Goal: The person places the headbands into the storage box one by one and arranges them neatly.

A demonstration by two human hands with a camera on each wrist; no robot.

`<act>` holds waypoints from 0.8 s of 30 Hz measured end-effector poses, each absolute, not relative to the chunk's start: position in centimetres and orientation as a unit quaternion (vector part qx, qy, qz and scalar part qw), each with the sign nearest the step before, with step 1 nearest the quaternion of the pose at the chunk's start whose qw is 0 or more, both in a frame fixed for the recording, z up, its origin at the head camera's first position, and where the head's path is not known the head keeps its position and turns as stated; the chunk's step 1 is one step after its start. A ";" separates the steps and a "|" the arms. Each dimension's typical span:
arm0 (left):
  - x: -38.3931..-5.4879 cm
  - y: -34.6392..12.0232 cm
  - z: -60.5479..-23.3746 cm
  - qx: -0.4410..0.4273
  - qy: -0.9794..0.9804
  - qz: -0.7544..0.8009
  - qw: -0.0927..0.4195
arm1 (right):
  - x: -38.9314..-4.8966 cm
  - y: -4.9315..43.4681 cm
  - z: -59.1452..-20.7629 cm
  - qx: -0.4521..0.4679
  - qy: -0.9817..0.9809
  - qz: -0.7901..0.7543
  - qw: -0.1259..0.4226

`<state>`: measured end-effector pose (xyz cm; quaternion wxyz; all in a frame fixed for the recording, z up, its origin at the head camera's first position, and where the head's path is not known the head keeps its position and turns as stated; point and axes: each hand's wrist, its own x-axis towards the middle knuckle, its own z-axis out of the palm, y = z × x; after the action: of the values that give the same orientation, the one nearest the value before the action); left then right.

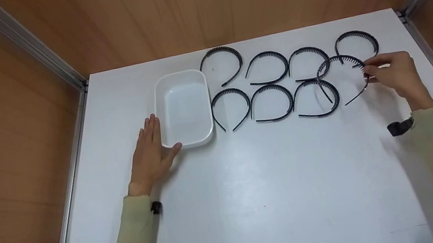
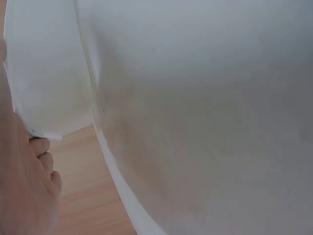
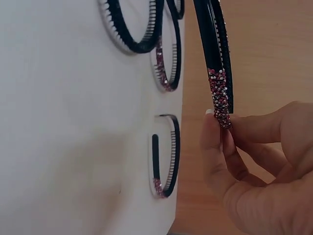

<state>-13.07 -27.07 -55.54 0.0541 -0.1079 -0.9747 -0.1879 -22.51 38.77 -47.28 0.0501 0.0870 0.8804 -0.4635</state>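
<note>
My right hand [image 1: 395, 73] pinches a black toothed headband [image 1: 339, 57] by its side, held up over the right end of the headbands on the table. In the right wrist view, pink and silver glitter covers the part of the headband [image 3: 219, 90] at the fingertips. My left hand [image 1: 149, 156] rests against the left side of a white plastic tub [image 1: 189, 139], fingers straight along its wall and thumb at the near corner. Closest to the tub are a headband [image 1: 247, 103] at its right edge and another headband [image 1: 240, 59] behind that one.
Several more black headbands lie in two rows right of the tub, among them a front-row headband [image 1: 337, 104] and a far-right headband [image 1: 375, 42]. They lie on a white table [image 1: 264, 201]. Wooden panels [image 1: 224, 3] stand behind and at both sides.
</note>
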 end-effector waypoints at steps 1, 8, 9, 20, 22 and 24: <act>-13.1 -27.0 -55.5 -0.108 -0.975 -0.187 0.054 | -22.6 38.4 -47.1 0.083 0.879 -0.466 0.053; -13.1 -27.0 -55.4 -0.109 -0.975 -0.185 0.052 | -23.0 36.0 -46.2 0.061 0.863 -0.498 0.066; -13.1 -27.1 -55.3 -0.108 -0.975 -0.185 0.051 | -23.0 35.8 -46.1 0.058 0.860 -0.502 0.067; -13.1 -27.1 -55.3 -0.104 -0.977 -0.182 0.046 | -23.3 33.3 -45.3 0.035 0.862 -0.502 0.058; -13.1 -27.1 -55.3 -0.104 -0.977 -0.182 0.046 | -23.4 33.0 -45.3 0.032 0.862 -0.502 0.060; -13.0 -27.0 -55.3 -0.104 -0.977 -0.183 0.045 | -23.6 32.6 -45.3 0.028 0.858 -0.509 0.060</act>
<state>-13.02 -27.04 -55.25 0.0445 -0.1040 -0.9767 -0.1826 -23.55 32.62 -45.34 0.0603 0.0279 0.8581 -0.5092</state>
